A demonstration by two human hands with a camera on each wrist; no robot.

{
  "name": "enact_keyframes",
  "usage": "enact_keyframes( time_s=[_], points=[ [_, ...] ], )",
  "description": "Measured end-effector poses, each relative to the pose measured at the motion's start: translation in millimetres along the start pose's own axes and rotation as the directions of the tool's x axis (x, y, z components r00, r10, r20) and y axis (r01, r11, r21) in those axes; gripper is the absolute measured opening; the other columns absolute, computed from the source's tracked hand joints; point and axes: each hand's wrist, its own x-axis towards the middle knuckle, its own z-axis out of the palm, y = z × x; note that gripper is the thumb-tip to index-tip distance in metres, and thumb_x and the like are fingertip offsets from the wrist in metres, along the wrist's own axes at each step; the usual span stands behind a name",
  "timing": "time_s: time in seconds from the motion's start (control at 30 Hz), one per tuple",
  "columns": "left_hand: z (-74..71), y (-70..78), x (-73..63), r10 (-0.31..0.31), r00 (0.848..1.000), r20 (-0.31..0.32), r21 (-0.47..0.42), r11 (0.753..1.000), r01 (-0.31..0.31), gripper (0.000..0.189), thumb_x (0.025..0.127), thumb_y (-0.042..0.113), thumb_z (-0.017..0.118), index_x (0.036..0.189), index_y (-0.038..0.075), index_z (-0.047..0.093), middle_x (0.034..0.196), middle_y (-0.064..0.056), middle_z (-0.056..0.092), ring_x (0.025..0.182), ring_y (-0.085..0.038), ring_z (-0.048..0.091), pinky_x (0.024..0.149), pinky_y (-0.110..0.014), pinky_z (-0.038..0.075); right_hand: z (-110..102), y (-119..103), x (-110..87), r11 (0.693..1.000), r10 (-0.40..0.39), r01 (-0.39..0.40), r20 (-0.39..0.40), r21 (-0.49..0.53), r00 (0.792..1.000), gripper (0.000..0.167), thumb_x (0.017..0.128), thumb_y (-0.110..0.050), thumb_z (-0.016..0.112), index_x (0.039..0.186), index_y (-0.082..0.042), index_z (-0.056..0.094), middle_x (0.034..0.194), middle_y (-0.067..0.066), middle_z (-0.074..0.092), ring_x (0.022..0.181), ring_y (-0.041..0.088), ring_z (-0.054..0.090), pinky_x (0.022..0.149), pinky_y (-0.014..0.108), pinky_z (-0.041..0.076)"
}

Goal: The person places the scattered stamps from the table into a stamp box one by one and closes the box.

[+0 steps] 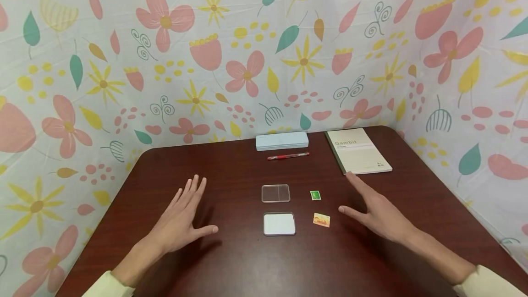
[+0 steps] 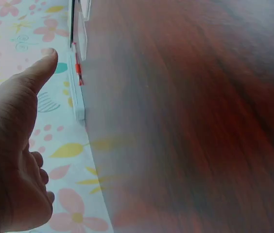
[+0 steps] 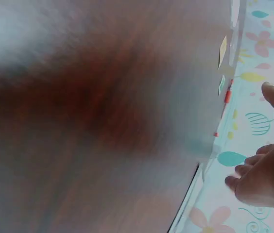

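Observation:
My left hand [image 1: 177, 223] is held above the left half of the table, fingers straight and thumb spread, with nothing in it. On the other side my right hand [image 1: 381, 212] hovers with extended fingers, also holding nothing. Between the hands lie a clear rectangular plastic lid [image 1: 275, 193] and, nearer, a shallow clear case [image 1: 279, 223] with a white surface inside. Closest to the right hand are a small green stamp [image 1: 315, 195] and an orange stamp [image 1: 321, 220]. In the left wrist view the left thumb [image 2: 44, 68] points up and away from the palm.
Toward the back of the dark wood table [image 1: 222, 168] lie a light blue pencil case [image 1: 282, 141], a red pen [image 1: 288, 156] and a cream notebook [image 1: 359, 150] with a dark spine. A floral cloth [image 1: 247, 58] hangs behind the table and along its sides.

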Motion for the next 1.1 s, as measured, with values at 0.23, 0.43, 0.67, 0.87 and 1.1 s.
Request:
enact_keyframes(
  time_s=[0.23, 0.43, 0.67, 0.87, 1.1],
  points=[
    [9.8, 13.3, 19.9, 0.031, 0.999, 0.034, -0.26, 0.965, -0.021, 0.139, 0.081, 0.047, 0.093, 0.17, 0.014, -0.009, 0.178, -0.006, -0.006, 0.163, -0.032, 0.0, 0.126, -0.06, 0.017, 10, 2, 21.4, 0.992, -0.008, 0.016, -0.064, 0.127, 0.998, 0.079, 0.095, -0.032, 0.084, 0.158, -0.002, 0.046, 0.151, 0.027, 0.055, 0.133, 0.047, 0.056, 0.104, 0.066, 0.047],
    [19.5, 31.1, 34.8, 0.024, 0.994, 0.108, -0.459, 0.888, 0.029, 0.132, 0.085, 0.037, 0.092, 0.171, 0.028, -0.008, 0.178, 0.002, -0.005, 0.163, -0.023, 0.002, 0.124, -0.057, 0.026, 22, 5, 34.6, 0.98, -0.009, 0.027, -0.09, 0.199, 0.996, 0.069, 0.094, -0.023, 0.085, 0.151, 0.001, 0.055, 0.133, 0.024, 0.067, 0.118, 0.041, 0.065, 0.096, 0.059, 0.052],
    [37.9, 51.8, 45.9, 0.152, 0.988, 0.007, -0.493, 0.86, -0.129, 0.118, 0.088, 0.032, 0.089, 0.173, 0.027, 0.007, 0.177, -0.005, 0.014, 0.158, -0.023, 0.027, 0.121, -0.053, 0.034, 31, 7, 43.1, 0.975, 0.018, 0.001, -0.086, 0.223, 0.996, 0.061, 0.093, -0.018, 0.086, 0.145, 0.003, 0.061, 0.129, 0.02, 0.069, 0.108, 0.034, 0.065, 0.089, 0.049, 0.055],
    [51.4, 65.3, 48.6, 0.225, 0.974, -0.027, -0.482, 0.851, -0.21, 0.102, 0.09, 0.034, 0.087, 0.171, 0.02, 0.025, 0.17, -0.01, 0.032, 0.151, -0.024, 0.042, 0.117, -0.051, 0.041, 37, 8, 49.9, 0.978, 0.017, 0.006, -0.105, 0.21, 0.994, 0.053, 0.092, -0.015, 0.086, 0.138, 0.002, 0.067, 0.118, 0.016, 0.071, 0.098, 0.028, 0.064, 0.081, 0.039, 0.054],
    [64.8, 77.1, 48.2, 0.237, 0.972, 0.002, -0.48, 0.852, -0.207, 0.085, 0.091, 0.03, 0.087, 0.163, 0.012, 0.045, 0.158, -0.004, 0.053, 0.141, -0.021, 0.054, 0.112, -0.047, 0.048, 40, 11, 59.4, 0.974, -0.024, 0.038, -0.068, 0.222, 0.997, 0.039, 0.093, -0.012, 0.084, 0.128, 0.002, 0.074, 0.11, 0.011, 0.072, 0.087, 0.019, 0.059, 0.073, 0.028, 0.05]
  ],
)
